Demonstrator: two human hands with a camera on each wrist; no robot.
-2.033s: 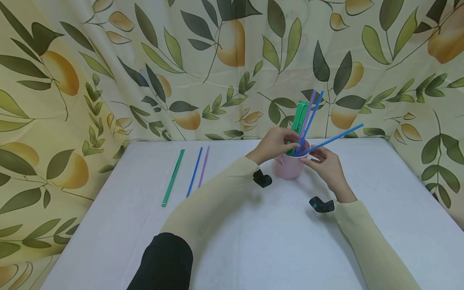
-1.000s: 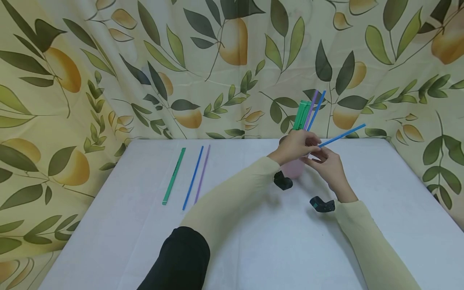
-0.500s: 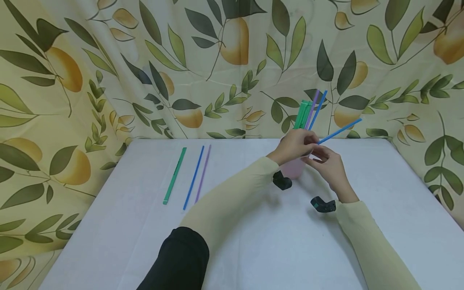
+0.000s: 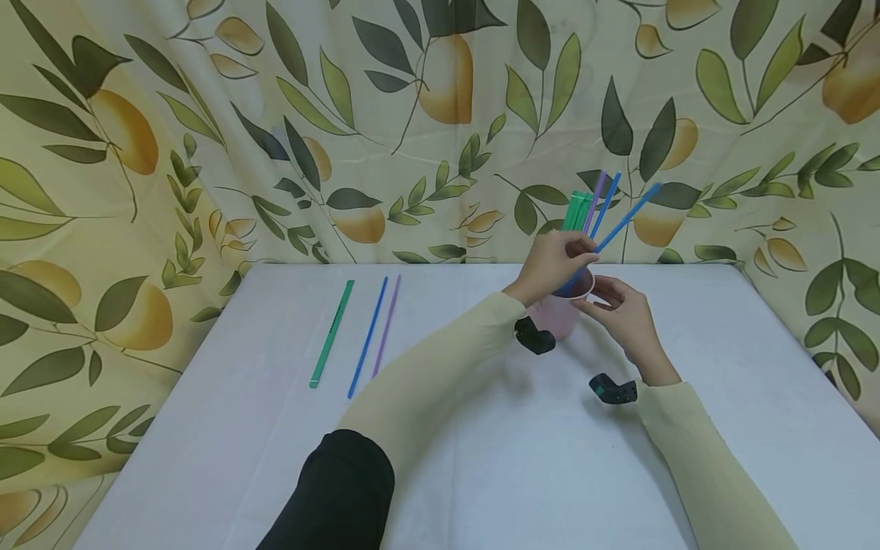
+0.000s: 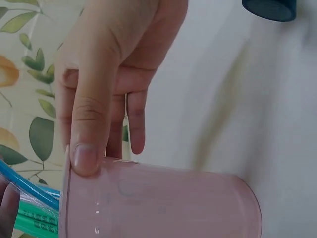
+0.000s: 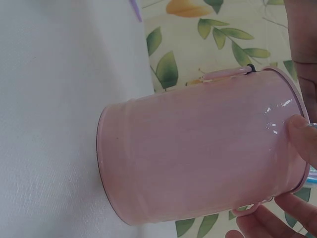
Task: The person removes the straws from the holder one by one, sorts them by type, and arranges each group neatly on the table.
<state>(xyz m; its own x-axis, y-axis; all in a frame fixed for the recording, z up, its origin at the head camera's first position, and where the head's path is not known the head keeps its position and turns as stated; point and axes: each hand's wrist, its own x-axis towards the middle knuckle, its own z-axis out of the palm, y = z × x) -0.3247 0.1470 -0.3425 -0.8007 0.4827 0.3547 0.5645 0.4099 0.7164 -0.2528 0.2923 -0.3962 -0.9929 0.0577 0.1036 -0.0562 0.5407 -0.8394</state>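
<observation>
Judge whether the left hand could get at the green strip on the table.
Probably yes: nothing covers the green strip, which lies beside the flat blue stick. First, though, the left hand would likely release the tilted blue stick it seems to pinch at the pink cup.

The left arm [image 4: 426, 367] and right arm [image 4: 711, 458] stretch forward, the 2 angled inward; the left hand [image 4: 553, 266] pinches, and the right hand [image 4: 624, 317] (slightly lower) grips with its thumb straight.

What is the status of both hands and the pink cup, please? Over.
Right hand holds pink cup near top. Left hand pinches more slanted blue stick. Green sticks stand in cup, possibly crowding it.
</observation>
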